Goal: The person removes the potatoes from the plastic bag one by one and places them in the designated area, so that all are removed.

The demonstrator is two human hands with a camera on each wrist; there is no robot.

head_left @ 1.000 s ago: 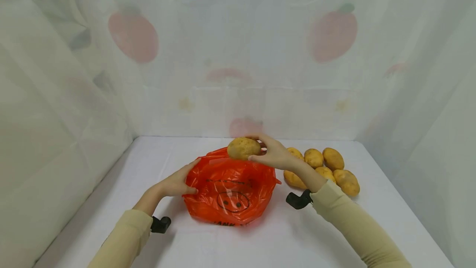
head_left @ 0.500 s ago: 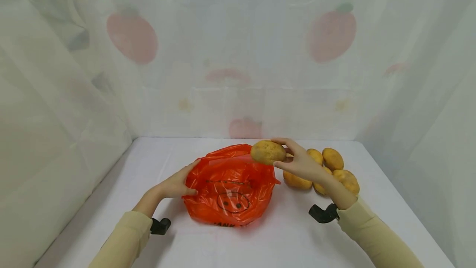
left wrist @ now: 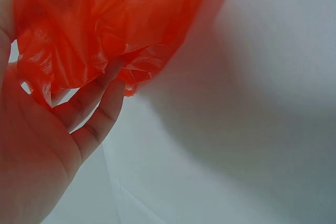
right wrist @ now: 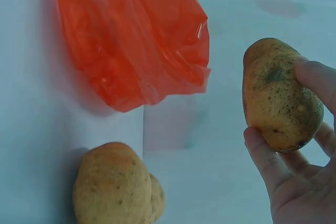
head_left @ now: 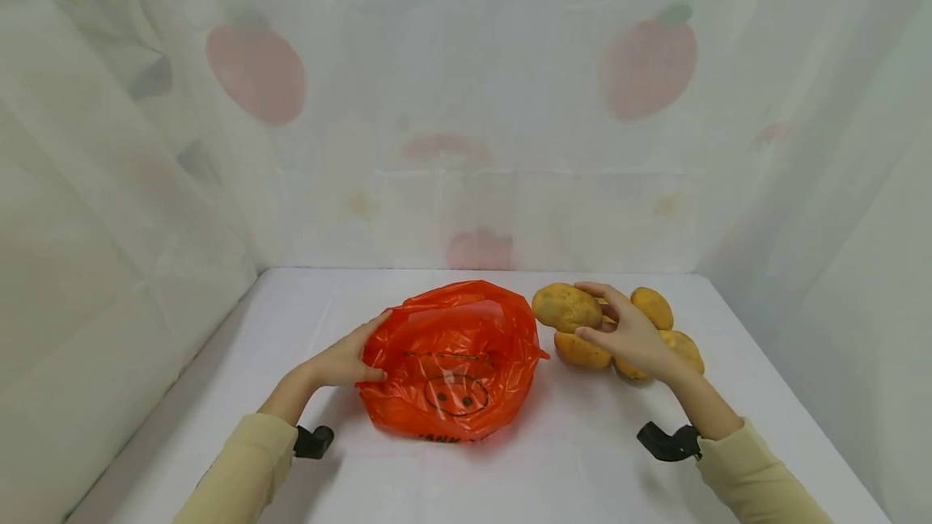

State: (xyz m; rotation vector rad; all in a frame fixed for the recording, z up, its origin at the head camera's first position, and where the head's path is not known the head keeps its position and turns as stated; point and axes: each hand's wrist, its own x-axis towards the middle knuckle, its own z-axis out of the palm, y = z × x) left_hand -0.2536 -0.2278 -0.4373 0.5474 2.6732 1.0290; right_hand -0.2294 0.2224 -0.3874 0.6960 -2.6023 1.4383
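Note:
A red plastic bag [head_left: 466,354] with a pig-face print stands with its mouth spread wide. My left hand [head_left: 342,358] holds it by the left edge, the thumb toward the front and the fingers toward the back. In the left wrist view, thin film of the bag [left wrist: 115,19] drapes over the fingers of the left hand [left wrist: 47,135]. My right hand [head_left: 632,336] pinches a potato [head_left: 566,307] between thumb and fingers, raised just right of the bag. Dark specks mark this potato [right wrist: 281,95] in the right wrist view.
Several other potatoes lie on the white table [head_left: 553,459] below and behind the right hand, among them a front one [head_left: 582,349], a back one [head_left: 651,308] and a right one [head_left: 683,348]. White printed curtains [head_left: 466,103] enclose the back and sides.
My right hand has moved right and slightly down with the potato, from over the bag's back rim to above the other potatoes. The left hand and bag stay in place.

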